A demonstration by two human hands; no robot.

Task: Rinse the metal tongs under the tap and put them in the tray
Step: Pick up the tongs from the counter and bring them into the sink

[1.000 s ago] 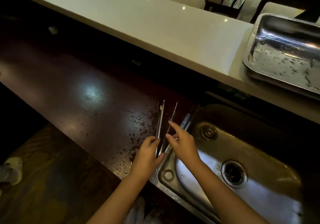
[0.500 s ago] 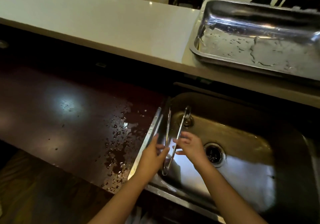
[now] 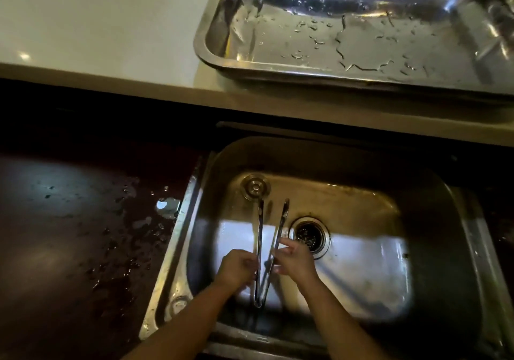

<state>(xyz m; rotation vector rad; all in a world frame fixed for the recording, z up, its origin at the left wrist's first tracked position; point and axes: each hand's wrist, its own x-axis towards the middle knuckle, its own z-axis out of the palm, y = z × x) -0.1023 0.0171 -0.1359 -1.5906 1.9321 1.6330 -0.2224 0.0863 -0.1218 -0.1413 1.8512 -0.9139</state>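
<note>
The metal tongs [image 3: 260, 229] hang over the steel sink [image 3: 459, 220], arms spread in a narrow V with the tips pointing away from me and the hinge toward me. My left hand [image 3: 236, 269] pinches the left arm of the tongs. My right hand [image 3: 294, 261] grips the right arm. The wet steel tray [image 3: 211, 53] sits on the pale raised counter behind the sink. No tap or running water shows in this view.
The sink drain [image 3: 308, 234] lies just right of the tong tips, and a round fitting [image 3: 255, 186] sits on the sink's back left. A dark countertop [image 3: 69, 234] with water droplets spreads to the left. The pale counter [image 3: 97, 26] runs along the back.
Both hands have carried the tongs from the wet dark countertop rightward to over the sink basin. The view has shifted right, bringing the tray closer.
</note>
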